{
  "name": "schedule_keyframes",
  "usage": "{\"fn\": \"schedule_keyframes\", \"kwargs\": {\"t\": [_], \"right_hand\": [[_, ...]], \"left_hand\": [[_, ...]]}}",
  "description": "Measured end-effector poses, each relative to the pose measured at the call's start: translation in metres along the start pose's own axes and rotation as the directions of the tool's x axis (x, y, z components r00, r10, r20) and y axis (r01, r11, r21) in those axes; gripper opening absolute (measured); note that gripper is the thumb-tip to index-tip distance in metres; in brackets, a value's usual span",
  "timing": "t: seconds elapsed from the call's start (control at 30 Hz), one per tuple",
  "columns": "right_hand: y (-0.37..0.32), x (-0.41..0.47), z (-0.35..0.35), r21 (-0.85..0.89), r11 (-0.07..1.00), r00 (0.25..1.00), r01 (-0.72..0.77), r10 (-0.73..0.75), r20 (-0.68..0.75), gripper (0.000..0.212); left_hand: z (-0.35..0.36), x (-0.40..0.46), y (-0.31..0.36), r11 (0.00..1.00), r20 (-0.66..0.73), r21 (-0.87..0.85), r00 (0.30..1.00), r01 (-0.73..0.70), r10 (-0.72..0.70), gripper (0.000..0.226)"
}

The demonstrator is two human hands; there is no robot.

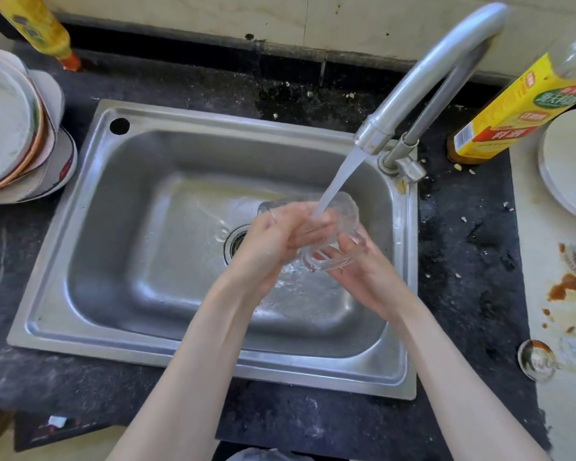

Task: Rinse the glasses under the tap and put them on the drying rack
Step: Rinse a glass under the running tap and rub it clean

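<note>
A: Where is the glass [330, 234] right now?

B: Over the right half of the steel sink [120, 294], tipped on its side with its mouth toward the running tap [423, 81]. The stream of water [340, 174] runs straight into it.

A: And the hands?

B: The right hand [366, 274] cradles it from below, fingers curled round the thick base. The left hand [276, 244] comes in from the other side, fingers reaching into the mouth, apparently rubbing the inner wall; thumb and fingers look wrapped over the rim.

A: How will it handle?

B: I'd judge it rigid, fairly light, brittle, and very slippery while wet. A knock against the steel basin or the spout could chip it. The safest hold looks to be round the body near the heavy base, not by the thin rim alone.

A: How far along?

B: Rinsing looks underway for 1 glass. At least 1 more glass [536, 361] lies on the stained counter at the right. I can't see a drying rack here, only stacked plates [10, 128] to the left.
</note>
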State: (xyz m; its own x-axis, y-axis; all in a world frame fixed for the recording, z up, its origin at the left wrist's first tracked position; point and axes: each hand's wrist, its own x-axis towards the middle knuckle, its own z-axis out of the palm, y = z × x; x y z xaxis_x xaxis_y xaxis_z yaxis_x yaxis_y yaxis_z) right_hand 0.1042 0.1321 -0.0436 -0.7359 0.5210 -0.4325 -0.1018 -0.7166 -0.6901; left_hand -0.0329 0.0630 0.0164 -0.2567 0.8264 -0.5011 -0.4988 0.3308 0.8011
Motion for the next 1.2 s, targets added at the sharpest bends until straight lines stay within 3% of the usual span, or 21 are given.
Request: {"fn": "schedule_keyframes", "kwargs": {"t": [0.07, 0.13, 0.2, 0.27, 0.37, 0.43, 0.47, 0.5, 0.53, 0.6, 0.67, 0.7, 0.77, 0.87, 0.97, 1.07, 1.13, 1.17, 1.2], "right_hand": [[-0.001, -0.004, -0.008, 0.118, 0.991, 0.998, -0.056, 0.059, -0.023, 0.048], [-0.002, -0.004, -0.009, 0.219, 0.973, 0.993, -0.069, 0.089, -0.081, 0.036], [-0.006, 0.002, 0.0, 0.239, 0.966, 0.972, -0.1, 0.146, -0.186, 0.042], [-0.006, 0.008, 0.007, 0.197, 0.972, 0.962, -0.131, 0.172, -0.212, 0.065], [-0.002, 0.012, 0.016, 0.265, 0.957, 0.944, -0.115, 0.188, -0.27, 0.061], [0.003, 0.012, 0.017, 0.303, 0.95, 0.932, -0.071, 0.172, -0.318, 0.055], [0.005, 0.011, 0.016, 0.293, 0.955, 0.933, -0.039, 0.14, -0.332, 0.051], [0.006, 0.01, 0.016, 0.265, 0.964, 0.939, -0.009, 0.099, -0.33, 0.05], [0.007, 0.01, 0.016, 0.239, 0.971, 0.951, 0.017, 0.057, -0.302, 0.055], [0.006, 0.01, 0.02, 0.203, 0.977, 0.958, 0.058, 0.003, -0.288, 0.066], [0.006, 0.01, 0.023, 0.154, 0.982, 0.95, 0.106, -0.054, -0.306, 0.056], [0.005, 0.012, 0.025, 0.151, 0.981, 0.945, 0.123, -0.069, -0.321, 0.046], [0.008, 0.014, 0.026, 0.197, 0.968, 0.922, 0.157, -0.072, -0.381, 0.033], [0.01, 0.015, 0.029, 0.283, 0.942, 0.921, 0.182, -0.063, -0.385, 0.033], [0.006, 0.015, 0.031, 0.323, 0.924, 0.921, 0.206, -0.072, -0.382, 0.034], [0.0, 0.018, 0.03, 0.36, 0.915, 0.942, 0.183, -0.058, -0.331, 0.028], [-0.003, 0.019, 0.026, 0.364, 0.926, 0.96, 0.097, 0.01, -0.28, 0.03], [-0.006, 0.018, 0.025, 0.341, 0.939, 0.966, 0.039, 0.052, -0.252, 0.035], [-0.009, 0.017, 0.023, 0.297, 0.955, 0.969, -0.02, 0.092, -0.229, 0.045]], "left_hand": [[-0.001, -0.002, 0.004, 0.993, 0.045, 0.1, 0.997, -0.066, 0.061, 0.025], [0.002, -0.006, 0.007, 0.911, 0.135, 0.377, 0.983, -0.169, 0.126, 0.023], [0.006, -0.006, 0.006, 0.633, 0.256, 0.723, 0.959, -0.275, 0.124, 0.028], [0.01, -0.008, 0.007, 0.294, 0.308, 0.898, 0.944, -0.329, 0.116, 0.041], [0.018, -0.01, 0.002, 0.075, 0.333, 0.935, 0.932, -0.346, 0.142, 0.033], [0.024, -0.008, -0.004, 0.022, 0.316, 0.947, 0.94, -0.321, 0.126, 0.032], [0.025, -0.008, -0.006, 0.056, 0.298, 0.951, 0.949, -0.304, 0.102, 0.034], [0.026, -0.006, -0.006, 0.177, 0.275, 0.943, 0.959, -0.282, 0.067, 0.039], [0.025, -0.005, -0.006, 0.372, 0.252, 0.897, 0.968, -0.24, 0.017, 0.044], [0.024, -0.003, -0.005, 0.764, 0.247, 0.636, 0.966, -0.107, -0.071, 0.044], [0.024, -0.003, -0.002, 0.969, 0.201, 0.234, 0.972, 0.077, -0.126, 0.047], [0.025, -0.003, 0.0, 0.985, 0.16, 0.014, 0.972, 0.171, -0.171, 0.048], [0.026, -0.005, 0.005, 0.892, 0.157, -0.343, 0.954, 0.294, -0.254, 0.042], [0.025, -0.006, 0.007, 0.735, 0.189, -0.592, 0.944, 0.33, -0.271, 0.051], [0.024, -0.005, 0.005, 0.716, 0.167, -0.617, 0.944, 0.326, -0.286, 0.046], [0.022, -0.006, 0.001, 0.823, 0.123, -0.502, 0.963, 0.268, -0.239, 0.026], [0.02, -0.008, -0.002, 0.961, 0.059, -0.229, 0.988, 0.156, -0.146, 0.018], [0.017, -0.008, -0.002, 0.996, 0.019, -0.007, 0.996, 0.086, -0.086, 0.016], [0.014, -0.008, -0.002, 0.966, -0.021, 0.256, 1.0, 0.019, -0.015, 0.016]]}}
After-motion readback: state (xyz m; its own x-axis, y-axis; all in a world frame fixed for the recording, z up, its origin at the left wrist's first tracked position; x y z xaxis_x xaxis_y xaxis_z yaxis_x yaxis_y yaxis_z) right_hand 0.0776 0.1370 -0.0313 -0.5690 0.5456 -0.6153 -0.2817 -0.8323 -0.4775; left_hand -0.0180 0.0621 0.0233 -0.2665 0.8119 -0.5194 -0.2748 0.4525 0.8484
